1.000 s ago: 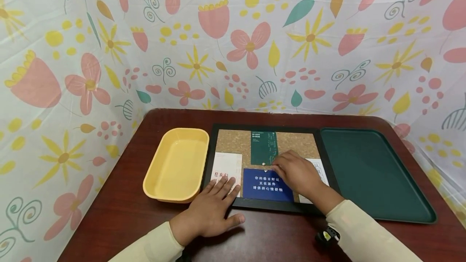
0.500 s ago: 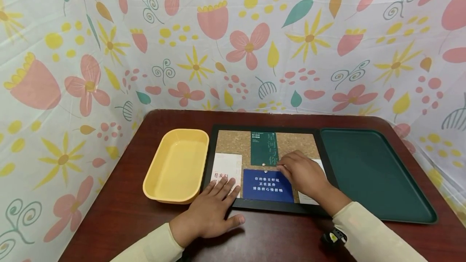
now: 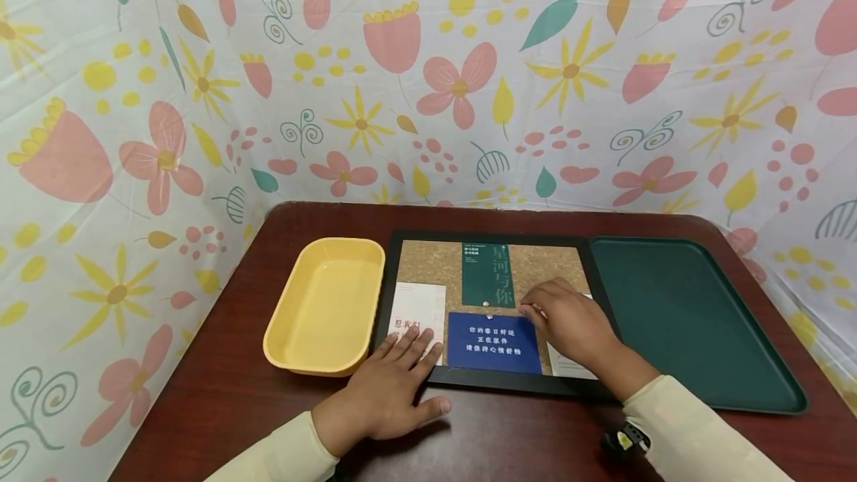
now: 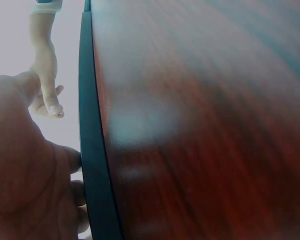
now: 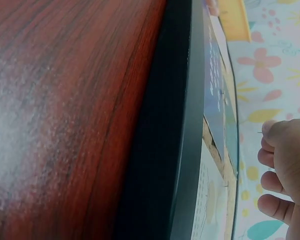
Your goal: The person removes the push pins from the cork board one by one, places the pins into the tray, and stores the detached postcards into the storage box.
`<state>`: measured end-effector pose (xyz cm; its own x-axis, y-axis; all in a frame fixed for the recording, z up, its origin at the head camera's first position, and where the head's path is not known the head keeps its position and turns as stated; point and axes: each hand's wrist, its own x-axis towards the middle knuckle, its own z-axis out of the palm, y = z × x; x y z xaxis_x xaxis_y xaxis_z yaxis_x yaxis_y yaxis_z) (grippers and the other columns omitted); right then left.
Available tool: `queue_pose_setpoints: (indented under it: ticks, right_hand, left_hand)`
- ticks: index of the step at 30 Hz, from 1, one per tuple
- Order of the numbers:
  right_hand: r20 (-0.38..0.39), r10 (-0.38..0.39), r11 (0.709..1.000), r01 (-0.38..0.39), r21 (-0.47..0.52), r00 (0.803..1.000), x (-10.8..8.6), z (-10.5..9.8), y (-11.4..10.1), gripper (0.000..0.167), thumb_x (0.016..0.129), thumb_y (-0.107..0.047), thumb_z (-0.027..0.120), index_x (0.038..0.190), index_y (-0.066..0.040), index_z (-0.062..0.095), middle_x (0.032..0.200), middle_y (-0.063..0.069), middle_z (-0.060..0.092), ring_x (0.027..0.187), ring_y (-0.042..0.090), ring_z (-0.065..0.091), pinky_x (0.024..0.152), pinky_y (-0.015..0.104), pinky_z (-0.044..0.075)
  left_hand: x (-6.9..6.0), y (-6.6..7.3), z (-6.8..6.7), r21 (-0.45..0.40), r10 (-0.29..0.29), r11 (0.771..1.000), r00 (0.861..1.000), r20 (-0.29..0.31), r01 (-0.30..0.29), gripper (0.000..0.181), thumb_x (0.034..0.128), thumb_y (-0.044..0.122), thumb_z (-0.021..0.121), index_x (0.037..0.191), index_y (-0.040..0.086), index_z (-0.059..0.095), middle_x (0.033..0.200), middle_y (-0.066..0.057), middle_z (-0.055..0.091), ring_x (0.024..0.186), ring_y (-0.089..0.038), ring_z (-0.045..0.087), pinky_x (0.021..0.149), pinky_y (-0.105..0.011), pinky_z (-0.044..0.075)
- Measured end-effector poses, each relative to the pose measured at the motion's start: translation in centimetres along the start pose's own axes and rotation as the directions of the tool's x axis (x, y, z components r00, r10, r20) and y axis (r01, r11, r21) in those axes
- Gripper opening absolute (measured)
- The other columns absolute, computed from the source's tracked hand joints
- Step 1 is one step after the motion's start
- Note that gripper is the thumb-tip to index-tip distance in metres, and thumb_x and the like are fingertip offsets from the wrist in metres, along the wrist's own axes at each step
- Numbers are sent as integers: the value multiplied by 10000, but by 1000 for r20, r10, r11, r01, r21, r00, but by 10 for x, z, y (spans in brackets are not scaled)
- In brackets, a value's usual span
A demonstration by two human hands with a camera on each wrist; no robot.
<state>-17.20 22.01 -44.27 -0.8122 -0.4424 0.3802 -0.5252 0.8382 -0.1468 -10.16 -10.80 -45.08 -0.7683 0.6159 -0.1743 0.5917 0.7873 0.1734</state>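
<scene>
**At a framed corkboard (image 3: 428, 262): one hand flat, one pinching a pin (image 5: 260, 132)**

Board lying on a dark red table (image 3: 509, 430), black frame (image 3: 489, 379) around the cork.

Left hand (image 3: 388, 393): fingers straight and spread, grasping nothing, laid across the near left corner. Fingertips on a white card (image 3: 420, 307) with red characters; thumb stretched out over the table, near side of the frame.

Right hand (image 3: 569, 326): thumb and forefinger pressed together on the pin, other fingers bent. Only a thin sliver of the pin shows, right wrist view, poking past the fingertips. It is held above the board, apart from it, over the right half; the rest is hidden in the grip.

On the cork: green card (image 3: 482, 281) at the far middle, silver pin head (image 3: 485, 304) by its near edge. Blue card (image 3: 493, 359) nearer, white characters, second pin head (image 3: 489, 316) by its far edge. These two cards lie just apart. Another white card (image 3: 569, 364), near right, partly covered by the hand.

Flanking: yellow tray (image 3: 328, 303) just beside the frame, left; dark green tray (image 3: 683, 318), right. Floral cloth (image 3: 462, 147) behind. Both sleeves (image 3: 703, 422) pale.
</scene>
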Motion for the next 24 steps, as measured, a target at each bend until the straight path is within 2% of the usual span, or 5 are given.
queue_pose_setpoints:
  ticks: [15, 19, 24]
  right_hand:
    - [-30, -31, 999, 30, -10, 999, -10, -5, 12, 86, 952, -223, 750, 984, -144, 752, 1042, 30, 728, 1042, 241, 638, 731, 438, 577]
    - [-39, -48, 999, 47, -17, 998, -12, -5, 15, 93, 936, -216, 766, 977, -133, 755, 1033, 43, 731, 1037, 251, 643, 744, 443, 578]
    - [-60, -31, 999, 30, -17, 998, -15, -8, 19, 104, 916, -202, 785, 981, -126, 759, 1029, 38, 731, 1050, 256, 645, 755, 453, 579]
  left_hand:
    - [-1, 0, 0, 12, -11, 1000, 1000, 1, 11, 868, 993, 765, 212, 1648, 196, 239, 1709, -38, 121, 1566, -242, 50, 1237, -491, 121]
    - [-1, 0, -1, 17, -10, 1000, 1000, -1, 10, 862, 998, 758, 231, 1646, 189, 245, 1708, -43, 127, 1566, -247, 53, 1237, -490, 123]
    - [-1, 1, -2, 12, -9, 1000, 1000, 3, 8, 855, 1001, 751, 245, 1646, 190, 243, 1708, -40, 123, 1566, -244, 50, 1238, -488, 121]
